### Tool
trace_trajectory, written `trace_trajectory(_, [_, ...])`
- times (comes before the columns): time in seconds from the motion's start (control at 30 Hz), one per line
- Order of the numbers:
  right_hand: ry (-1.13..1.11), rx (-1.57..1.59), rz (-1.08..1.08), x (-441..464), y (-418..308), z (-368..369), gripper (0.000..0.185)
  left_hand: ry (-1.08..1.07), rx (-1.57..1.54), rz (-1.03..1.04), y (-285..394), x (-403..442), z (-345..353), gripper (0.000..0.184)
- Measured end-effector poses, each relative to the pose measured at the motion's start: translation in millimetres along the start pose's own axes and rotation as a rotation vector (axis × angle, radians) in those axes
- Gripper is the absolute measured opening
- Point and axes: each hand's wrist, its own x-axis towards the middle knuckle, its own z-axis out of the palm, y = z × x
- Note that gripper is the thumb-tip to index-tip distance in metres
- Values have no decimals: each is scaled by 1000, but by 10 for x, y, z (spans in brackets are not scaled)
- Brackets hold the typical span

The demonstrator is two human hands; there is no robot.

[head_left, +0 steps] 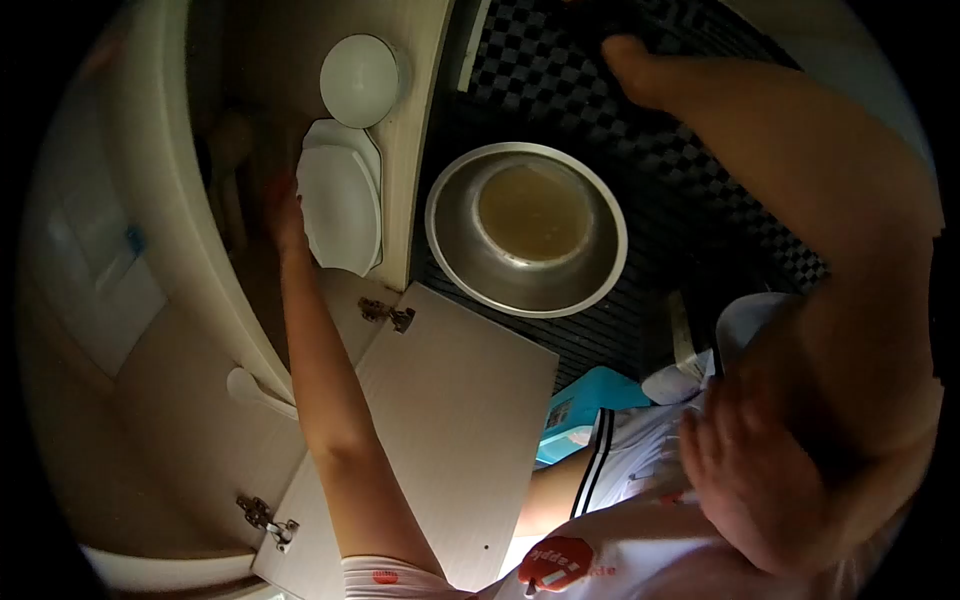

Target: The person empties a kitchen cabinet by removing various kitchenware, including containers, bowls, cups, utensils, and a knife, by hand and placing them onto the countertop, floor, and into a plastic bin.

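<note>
My left arm stretches into a cabinet, and my left hand (pixel 284 208) is at the left edge of white plates (pixel 340 215) standing on edge. The hand lies in deep shadow, so its grip and any contact with the plates cannot be made out. A white bowl (pixel 360 80) is just beyond the plates. My right hand (pixel 755 475) rests near my bent leg and shirt, slightly blurred, its fingers stretched out with nothing visible in them.
A metal basin (pixel 445 220) of cloudy liquid stands on the dark checkered mat (pixel 515 65). The cabinet door (pixel 440 420) hangs open on its hinges beneath my left arm. Nearby are a white spoon (pixel 258 392) and a blue container (pixel 595 395).
</note>
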Motion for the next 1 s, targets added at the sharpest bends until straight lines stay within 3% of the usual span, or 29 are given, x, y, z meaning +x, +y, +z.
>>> trace_trajectory(0.1, [-23,31,-11,40,16,28,41,65,427,226,17,294,97,41])
trace_trajectory(0.2, [-44,35,-6,35,36,42,40,108,333,119,215,515,256,45])
trace_trajectory(0.3, [-46,25,-9,55,89,105,40,157,459,178,-42,1082,372,49])
trace_trajectory(0.4, [-45,38,-17,78,164,146,39,93,756,-20,-136,1539,442,55])
trace_trajectory(0.5, [-43,45,-24,93,208,136,39,77,939,62,-352,1825,416,56])
trace_trajectory(0.6, [-46,50,-19,76,197,132,39,184,1150,377,-596,1937,360,50])
trace_trajectory(0.67, [-49,47,-17,47,208,119,39,222,1111,57,-466,1944,363,44])
trace_trajectory(0.73, [-48,43,-19,10,189,96,38,279,1000,8,-177,1672,327,40])
trace_trajectory(0.9, [-27,20,-15,-107,133,17,38,456,749,639,283,450,270,26])
trace_trajectory(1.0, [-15,-1,-8,-173,108,-72,38,452,164,586,660,-512,522,21])
